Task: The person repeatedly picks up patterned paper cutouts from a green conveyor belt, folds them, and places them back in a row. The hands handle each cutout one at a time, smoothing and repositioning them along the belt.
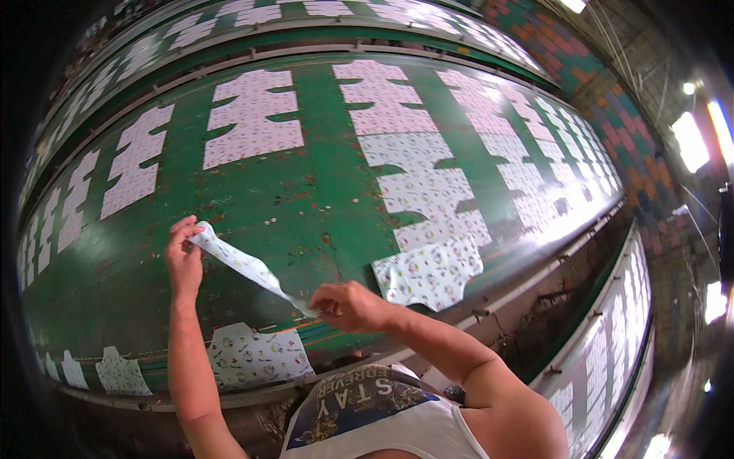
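Observation:
A printed white cloth piece (246, 265), folded or seen nearly edge-on, stretches above the green table (260, 206) between my two hands. My left hand (184, 256) pinches its far left end. At the near right end, my right hand (348, 306) is closed on the other tip, with its fingertips partly hidden. Just right of that hand lies a printed garment-shaped panel (430, 272) near the table's front edge. Beneath my hands, along the same edge, another printed panel (256, 357) lies flat.
Pink printed panels (256, 122) lie in spaced columns across the table, with white ones (428, 187) joining them at the right. A metal rail (569, 252) runs along the near right edge. Beyond the far side stands another table (336, 34) bearing similar panels.

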The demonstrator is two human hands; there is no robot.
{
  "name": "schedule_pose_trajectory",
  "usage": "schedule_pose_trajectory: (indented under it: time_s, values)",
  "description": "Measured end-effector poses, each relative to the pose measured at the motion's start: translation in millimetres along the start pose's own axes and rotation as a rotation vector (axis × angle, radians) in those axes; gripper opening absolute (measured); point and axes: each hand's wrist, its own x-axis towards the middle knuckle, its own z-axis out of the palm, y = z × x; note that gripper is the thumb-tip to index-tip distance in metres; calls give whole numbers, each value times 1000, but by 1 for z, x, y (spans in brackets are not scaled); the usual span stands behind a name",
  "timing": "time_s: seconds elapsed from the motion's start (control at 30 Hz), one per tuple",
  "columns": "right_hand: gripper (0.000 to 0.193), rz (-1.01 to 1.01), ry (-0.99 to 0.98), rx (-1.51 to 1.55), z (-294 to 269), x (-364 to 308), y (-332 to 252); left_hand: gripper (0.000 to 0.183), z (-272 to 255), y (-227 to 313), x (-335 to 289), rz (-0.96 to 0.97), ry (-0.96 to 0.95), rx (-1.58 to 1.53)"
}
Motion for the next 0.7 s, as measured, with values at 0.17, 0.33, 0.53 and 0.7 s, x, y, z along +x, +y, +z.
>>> schedule_pose_trajectory:
  time_s: [0.17,0.33,0.53,0.7]
  values:
    - [38,168,256,-215,-31,-91,11,11,21,74,-44,102,-336,-279]
    - [24,243,733,110,-74,-183,33,5,91,103,-111,-168,-567,-243]
    - [15,357,1131,18,-152,-267,59,6,192,128,-189,-386,-750,-422]
    - [21,389,1066,-297,-217,-273,113,15,271,113,-202,-367,-717,-200]
